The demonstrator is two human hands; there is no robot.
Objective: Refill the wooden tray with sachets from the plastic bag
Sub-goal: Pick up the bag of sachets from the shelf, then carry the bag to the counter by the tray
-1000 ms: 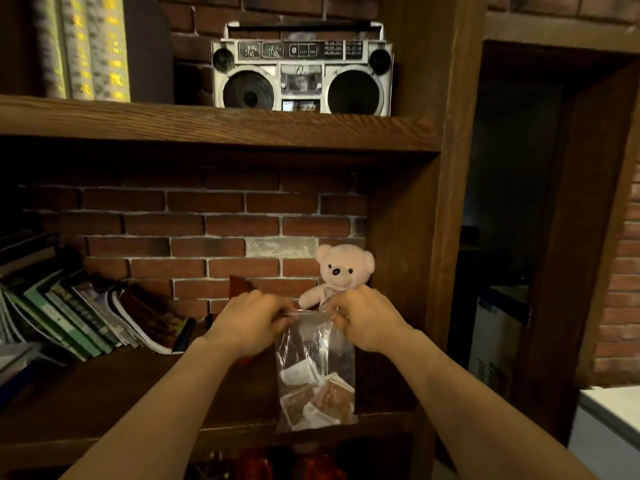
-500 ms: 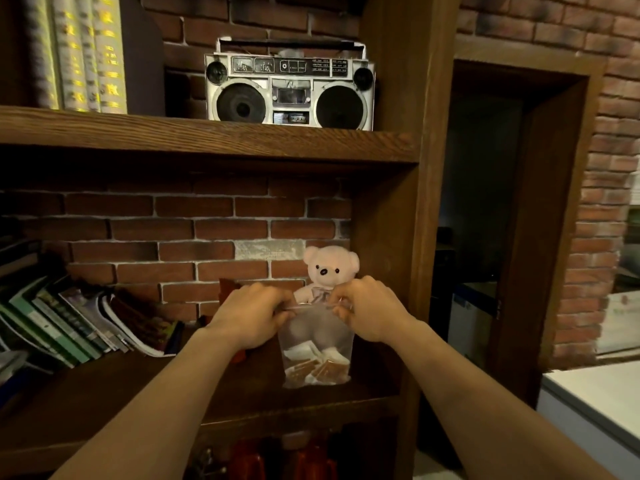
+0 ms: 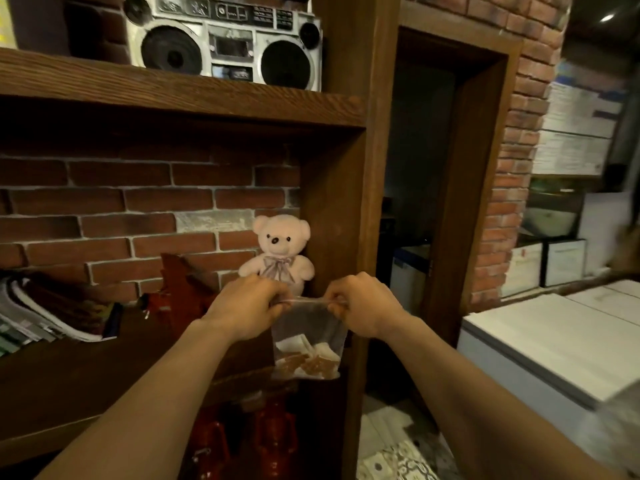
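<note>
We hold the plastic bag (image 3: 309,336) up in front of us with both hands. Our left hand (image 3: 247,308) pinches the top edge on one side, and our right hand (image 3: 360,306) pinches the top edge on the other side, fingers squeezed tight on the plastic. The bag hangs down between them. Brown and white sachets (image 3: 306,360) sit in a little pile at the bottom of it. Just behind our hands a pink teddy bear (image 3: 278,252) sits on the wooden shelf (image 3: 69,382), against the brick wall (image 3: 138,216). Some magazines (image 3: 45,311) lean at the left. Higher up, a big silver radio (image 3: 225,39) stands on the top shelf.
</note>
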